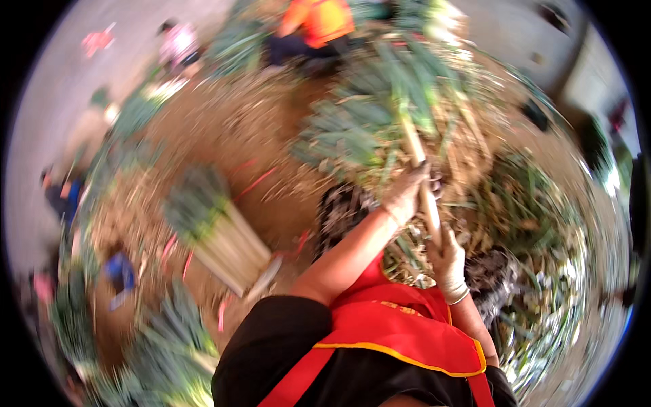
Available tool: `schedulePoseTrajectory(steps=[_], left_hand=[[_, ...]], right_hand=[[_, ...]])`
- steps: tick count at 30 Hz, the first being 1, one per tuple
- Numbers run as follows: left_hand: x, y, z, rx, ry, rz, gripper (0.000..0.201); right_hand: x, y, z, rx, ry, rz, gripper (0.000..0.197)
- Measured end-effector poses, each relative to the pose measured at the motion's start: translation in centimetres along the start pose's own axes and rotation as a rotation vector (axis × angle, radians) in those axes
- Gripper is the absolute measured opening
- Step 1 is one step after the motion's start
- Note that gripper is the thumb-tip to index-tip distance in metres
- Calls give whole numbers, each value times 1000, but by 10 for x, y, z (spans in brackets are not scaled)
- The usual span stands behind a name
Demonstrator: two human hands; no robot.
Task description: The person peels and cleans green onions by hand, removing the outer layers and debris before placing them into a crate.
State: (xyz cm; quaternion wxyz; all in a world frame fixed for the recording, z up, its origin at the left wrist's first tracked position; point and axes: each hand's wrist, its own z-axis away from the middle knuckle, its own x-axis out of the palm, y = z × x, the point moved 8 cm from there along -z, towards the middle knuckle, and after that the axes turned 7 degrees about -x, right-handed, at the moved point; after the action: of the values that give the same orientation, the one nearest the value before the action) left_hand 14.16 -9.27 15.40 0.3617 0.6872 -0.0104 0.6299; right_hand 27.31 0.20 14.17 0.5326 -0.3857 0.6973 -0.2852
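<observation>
My left hand (405, 193) is closed around the middle of a long green onion (412, 139), a pale stalk with leafy green tops pointing away from me. Lower down, my right hand (447, 263) grips the same stalk near its bottom end, with a pale band at the wrist. The stalk slants across in front of my red apron (400, 332). Just beyond my hands spreads a loose heap of green onions (346, 129). To the left, a neat bundle of green onions (227, 247) has its white ends toward me. Blur hides fine detail of the fingers.
Stripped leaves (536, 203) pile up at my right. Red strips (256, 183) lie on the brown ground, and a blue object (120, 273) sits far left. More onions (163, 346) lie near left. A person in orange (319, 24) crouches ahead; others are farther left.
</observation>
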Motion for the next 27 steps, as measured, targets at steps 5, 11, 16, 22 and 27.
schedulePoseTrajectory(steps=[5,11,16,22,27], left_hand=[[-28,105,62,320,64,-48,20],[-113,234,251,713,265,-83,24],[-210,232,428,845,920,-287,38],[-334,145,658,856,1410,-283,28],[-377,-8,872,802,2009,-276,41]], right_hand=[[63,-39,9,-196,-257,55,33],[101,22,23,-206,-518,104,23],[120,32,-16,-336,-587,195,23],[169,114,-31,-186,-649,135,24],[195,160,-17,-296,-885,480,29]])
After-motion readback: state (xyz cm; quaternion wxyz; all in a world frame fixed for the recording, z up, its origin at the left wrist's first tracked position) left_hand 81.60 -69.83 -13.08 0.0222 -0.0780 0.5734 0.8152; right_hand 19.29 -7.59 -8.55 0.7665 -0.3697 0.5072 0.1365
